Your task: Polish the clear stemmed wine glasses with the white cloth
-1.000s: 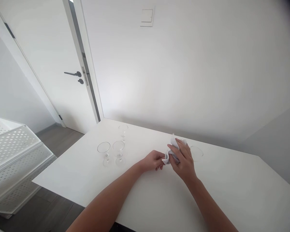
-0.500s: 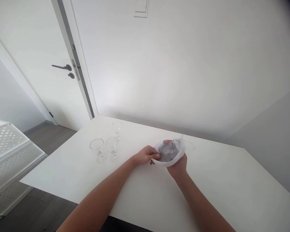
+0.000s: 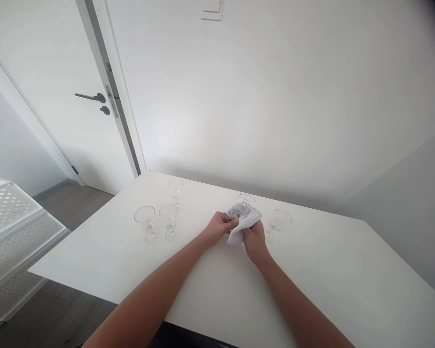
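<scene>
Above the table, a clear stemmed glass (image 3: 247, 197) shows its rim over a white cloth (image 3: 249, 220) bunched around its lower part. My left hand (image 3: 219, 228) closes on the glass from the left, thumb over its lower part; the exact grip is partly hidden by the cloth. From the right, my right hand (image 3: 255, 240) is wrapped round the cloth, its fingertips mostly hidden. Just beyond it, another stemmed glass (image 3: 280, 221) stands on the table.
On the left of the white table (image 3: 105, 261) stand three stemmed glasses: a front-left glass (image 3: 145, 215), a glass beside it (image 3: 168, 211) and one farther back (image 3: 176, 186). A wall borders the far edge. White perforated shelving (image 3: 20, 241) stands at left, near a door (image 3: 58, 87).
The cloth has gone from spread open around the glass to bunched around its lower part. The glass rim now shows above it. My right hand has shifted left, uncovering the glass behind.
</scene>
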Motion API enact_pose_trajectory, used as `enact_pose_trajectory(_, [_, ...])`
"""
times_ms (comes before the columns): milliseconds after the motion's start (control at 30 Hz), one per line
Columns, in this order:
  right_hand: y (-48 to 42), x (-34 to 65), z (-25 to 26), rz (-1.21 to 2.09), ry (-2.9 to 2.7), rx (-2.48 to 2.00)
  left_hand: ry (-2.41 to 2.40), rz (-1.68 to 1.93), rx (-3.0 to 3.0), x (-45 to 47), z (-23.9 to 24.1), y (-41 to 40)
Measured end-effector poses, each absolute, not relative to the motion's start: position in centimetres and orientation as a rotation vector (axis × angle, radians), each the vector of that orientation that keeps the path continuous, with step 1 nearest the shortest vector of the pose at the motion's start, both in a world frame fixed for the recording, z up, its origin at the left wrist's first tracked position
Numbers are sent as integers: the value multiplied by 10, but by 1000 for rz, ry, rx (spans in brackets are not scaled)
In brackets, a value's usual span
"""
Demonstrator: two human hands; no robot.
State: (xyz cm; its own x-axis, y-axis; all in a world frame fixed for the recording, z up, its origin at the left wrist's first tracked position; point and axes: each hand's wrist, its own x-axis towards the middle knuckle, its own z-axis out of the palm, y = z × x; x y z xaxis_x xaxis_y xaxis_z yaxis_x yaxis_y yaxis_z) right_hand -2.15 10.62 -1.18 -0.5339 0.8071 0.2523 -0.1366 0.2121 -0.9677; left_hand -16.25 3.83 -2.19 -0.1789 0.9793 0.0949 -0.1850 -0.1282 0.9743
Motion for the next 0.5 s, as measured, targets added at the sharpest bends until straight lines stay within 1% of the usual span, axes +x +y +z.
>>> enact_pose_trajectory(167, [105,-19,-2,1403,-1733,-644,1245,1566,971,-162,-14,35])
enact_pose_trajectory(267, [103,-22,-5,1481,-1637,-660,1215,1628,1122,-166,-9,34])
enact_pose_trajectory(333, [101,-25,-8,1602,-1587,-687,1062,1665,1161,-169,-6,34])
enact_pose_trajectory(400, [96,-27,-8,1802,-1551,-718,892,1685,1071,-173,-6,34])
enact_pose_trajectory(500, [88,-26,-1,2098,-1529,-725,841,1691,930,-177,-6,35])
